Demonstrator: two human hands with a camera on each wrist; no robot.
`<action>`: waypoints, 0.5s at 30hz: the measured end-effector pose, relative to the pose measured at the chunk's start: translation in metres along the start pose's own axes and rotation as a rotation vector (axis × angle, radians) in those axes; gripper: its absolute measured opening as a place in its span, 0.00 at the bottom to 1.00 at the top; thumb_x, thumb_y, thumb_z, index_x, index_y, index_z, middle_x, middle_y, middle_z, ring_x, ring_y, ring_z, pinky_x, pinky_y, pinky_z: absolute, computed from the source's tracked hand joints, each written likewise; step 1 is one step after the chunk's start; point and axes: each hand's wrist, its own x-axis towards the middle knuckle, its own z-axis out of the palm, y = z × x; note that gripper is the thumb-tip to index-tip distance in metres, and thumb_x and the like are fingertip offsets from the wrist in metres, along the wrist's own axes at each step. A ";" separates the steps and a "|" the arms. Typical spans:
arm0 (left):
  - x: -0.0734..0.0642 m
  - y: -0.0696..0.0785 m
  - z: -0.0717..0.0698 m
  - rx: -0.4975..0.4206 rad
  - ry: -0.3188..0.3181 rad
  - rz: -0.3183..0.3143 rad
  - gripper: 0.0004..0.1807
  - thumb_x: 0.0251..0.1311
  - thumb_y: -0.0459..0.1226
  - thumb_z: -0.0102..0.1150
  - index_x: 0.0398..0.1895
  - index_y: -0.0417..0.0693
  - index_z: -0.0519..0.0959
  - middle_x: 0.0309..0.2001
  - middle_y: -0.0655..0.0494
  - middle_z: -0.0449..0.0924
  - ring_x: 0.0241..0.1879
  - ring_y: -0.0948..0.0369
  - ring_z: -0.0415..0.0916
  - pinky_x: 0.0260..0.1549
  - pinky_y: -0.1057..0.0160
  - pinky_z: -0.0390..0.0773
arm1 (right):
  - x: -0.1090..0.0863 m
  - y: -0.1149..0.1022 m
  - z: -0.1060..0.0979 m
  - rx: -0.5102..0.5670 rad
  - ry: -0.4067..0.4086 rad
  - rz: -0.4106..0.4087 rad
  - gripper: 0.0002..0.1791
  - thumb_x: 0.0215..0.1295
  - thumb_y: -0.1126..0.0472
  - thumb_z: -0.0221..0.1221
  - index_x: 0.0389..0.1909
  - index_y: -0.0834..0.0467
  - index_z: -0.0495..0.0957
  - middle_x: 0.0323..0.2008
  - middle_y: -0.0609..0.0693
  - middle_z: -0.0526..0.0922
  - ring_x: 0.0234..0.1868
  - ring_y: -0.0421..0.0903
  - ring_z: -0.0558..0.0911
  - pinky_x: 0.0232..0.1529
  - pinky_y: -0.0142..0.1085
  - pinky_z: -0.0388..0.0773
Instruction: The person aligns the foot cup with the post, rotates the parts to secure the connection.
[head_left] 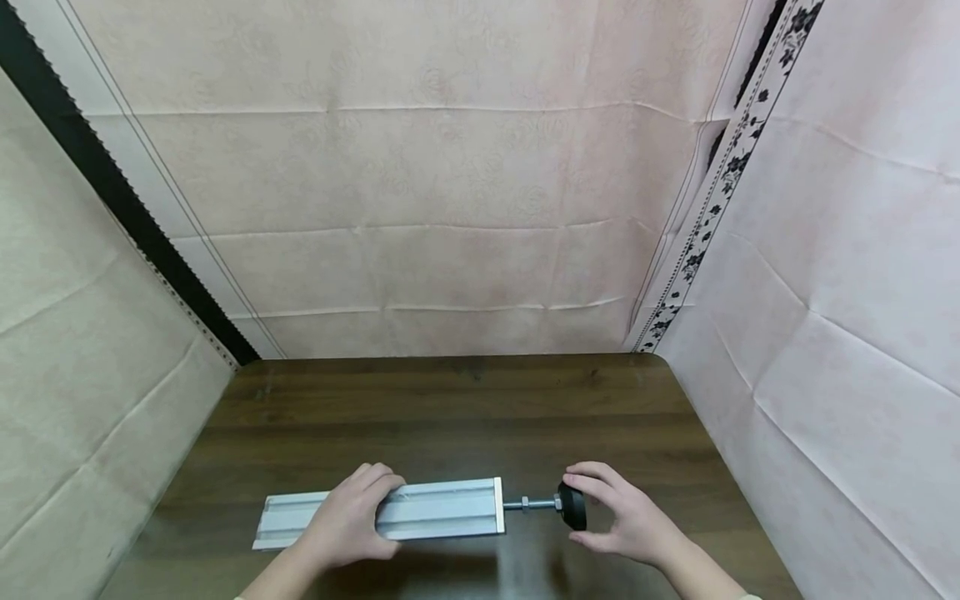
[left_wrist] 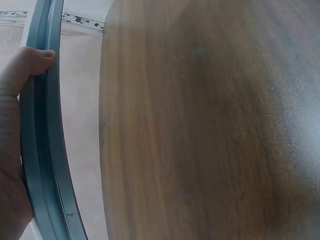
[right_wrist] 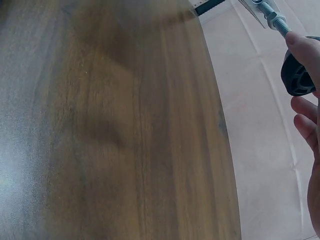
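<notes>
A silver-white grooved aluminium profile [head_left: 446, 510] lies crosswise over the table in the head view, its shadow falling below it. My left hand [head_left: 348, 521] grips it near the middle, fingers over the far edge and thumb at the near one. In the left wrist view the thumb [left_wrist: 40, 60] presses on the grooved face. From the white end plate [head_left: 498, 506] a threaded rod [head_left: 513, 506] with nuts sticks out to the right. On its end sits a round black levelling foot [head_left: 573, 507]. My right hand [head_left: 626, 515] holds this foot by its rim between fingers and thumb.
The dark brown wooden table [head_left: 465, 400] has rounded far corners. Pale cloth hangs behind it [head_left: 450, 208] and along both sides. A black strip [head_left: 127, 192] runs down the left corner, a floral border [head_left: 705, 217] down the right.
</notes>
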 end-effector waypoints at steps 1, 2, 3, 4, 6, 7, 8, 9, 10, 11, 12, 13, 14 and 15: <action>0.000 0.000 0.000 0.001 0.000 0.001 0.35 0.19 0.52 0.74 0.40 0.51 0.78 0.38 0.67 0.71 0.37 0.66 0.67 0.35 0.66 0.73 | 0.000 0.000 0.000 0.011 0.001 0.003 0.32 0.54 0.46 0.64 0.56 0.59 0.72 0.53 0.53 0.73 0.49 0.42 0.76 0.46 0.25 0.71; 0.000 -0.001 0.000 0.002 0.000 0.002 0.35 0.19 0.52 0.74 0.40 0.51 0.78 0.38 0.67 0.71 0.37 0.66 0.67 0.35 0.66 0.73 | 0.000 0.000 0.001 0.020 0.000 0.007 0.31 0.54 0.46 0.63 0.56 0.59 0.72 0.53 0.53 0.73 0.48 0.42 0.76 0.44 0.24 0.72; 0.000 -0.001 -0.001 0.003 0.000 0.003 0.35 0.19 0.52 0.74 0.40 0.51 0.78 0.38 0.67 0.71 0.37 0.66 0.67 0.35 0.66 0.73 | 0.000 -0.001 0.001 0.029 0.001 0.011 0.31 0.54 0.47 0.63 0.56 0.59 0.72 0.53 0.53 0.73 0.48 0.42 0.76 0.42 0.24 0.73; 0.000 -0.001 -0.001 0.003 -0.001 0.002 0.35 0.19 0.52 0.74 0.40 0.51 0.78 0.38 0.67 0.71 0.37 0.67 0.67 0.35 0.66 0.73 | 0.000 -0.001 0.002 0.041 0.002 0.010 0.31 0.54 0.47 0.63 0.56 0.59 0.72 0.53 0.53 0.73 0.47 0.41 0.76 0.40 0.24 0.73; 0.000 -0.001 -0.001 0.005 -0.005 -0.001 0.35 0.19 0.52 0.74 0.40 0.51 0.78 0.38 0.67 0.71 0.37 0.67 0.67 0.36 0.66 0.73 | 0.000 0.000 0.003 0.056 0.003 0.008 0.31 0.54 0.47 0.64 0.56 0.60 0.72 0.52 0.53 0.73 0.46 0.41 0.75 0.37 0.23 0.72; 0.000 -0.001 -0.001 0.005 -0.007 -0.004 0.35 0.19 0.52 0.74 0.40 0.51 0.78 0.38 0.67 0.71 0.37 0.67 0.67 0.36 0.66 0.73 | 0.000 0.000 0.003 0.063 0.003 0.005 0.31 0.54 0.48 0.64 0.56 0.60 0.72 0.52 0.54 0.73 0.46 0.41 0.75 0.37 0.23 0.72; 0.000 -0.001 -0.002 0.004 -0.011 -0.007 0.35 0.19 0.52 0.74 0.40 0.51 0.78 0.38 0.67 0.71 0.37 0.67 0.66 0.35 0.66 0.73 | 0.000 0.000 0.003 0.071 0.005 0.003 0.31 0.54 0.49 0.65 0.56 0.60 0.72 0.51 0.54 0.73 0.46 0.41 0.75 0.36 0.23 0.72; 0.000 -0.001 -0.002 0.002 -0.015 -0.008 0.35 0.20 0.52 0.74 0.40 0.51 0.78 0.38 0.67 0.71 0.37 0.67 0.66 0.35 0.66 0.73 | 0.000 0.000 0.003 0.082 0.008 0.004 0.31 0.53 0.50 0.66 0.56 0.60 0.72 0.51 0.54 0.73 0.45 0.41 0.75 0.36 0.23 0.72; 0.000 0.000 -0.002 0.000 -0.018 -0.010 0.35 0.20 0.52 0.74 0.40 0.51 0.78 0.38 0.67 0.71 0.37 0.67 0.66 0.35 0.66 0.73 | 0.000 0.001 0.003 0.094 0.012 0.007 0.32 0.53 0.50 0.66 0.56 0.61 0.72 0.51 0.54 0.73 0.45 0.41 0.74 0.35 0.23 0.71; 0.000 0.000 -0.001 -0.002 -0.023 -0.011 0.35 0.20 0.53 0.74 0.40 0.51 0.78 0.38 0.67 0.71 0.37 0.67 0.66 0.35 0.66 0.73 | -0.001 0.001 0.003 0.105 0.016 0.010 0.32 0.52 0.51 0.67 0.56 0.61 0.72 0.50 0.54 0.73 0.44 0.40 0.74 0.35 0.23 0.71; 0.000 0.001 -0.001 -0.004 -0.025 -0.011 0.35 0.20 0.53 0.74 0.40 0.51 0.78 0.38 0.67 0.71 0.37 0.67 0.66 0.35 0.66 0.73 | -0.001 0.001 0.003 0.117 0.021 0.014 0.32 0.51 0.52 0.68 0.56 0.61 0.72 0.50 0.54 0.73 0.43 0.40 0.74 0.34 0.23 0.71; 0.000 0.002 -0.001 -0.007 -0.026 -0.012 0.35 0.21 0.53 0.74 0.40 0.51 0.78 0.38 0.68 0.71 0.37 0.67 0.66 0.35 0.66 0.73 | -0.001 0.001 0.003 0.130 0.026 0.020 0.33 0.50 0.53 0.69 0.56 0.61 0.72 0.50 0.54 0.74 0.42 0.39 0.74 0.34 0.23 0.71; 0.000 0.002 -0.001 -0.008 -0.027 -0.011 0.35 0.21 0.53 0.74 0.40 0.51 0.78 0.38 0.68 0.71 0.37 0.67 0.66 0.35 0.67 0.73 | -0.002 0.001 0.004 0.139 0.030 0.026 0.33 0.49 0.53 0.69 0.56 0.61 0.72 0.50 0.53 0.74 0.41 0.39 0.74 0.33 0.23 0.71; 0.000 0.002 -0.001 -0.007 -0.025 -0.010 0.35 0.21 0.53 0.74 0.40 0.51 0.78 0.38 0.68 0.71 0.37 0.67 0.66 0.35 0.67 0.73 | -0.003 0.000 0.004 0.147 0.032 0.034 0.34 0.49 0.54 0.70 0.56 0.61 0.72 0.49 0.53 0.74 0.40 0.38 0.74 0.33 0.23 0.71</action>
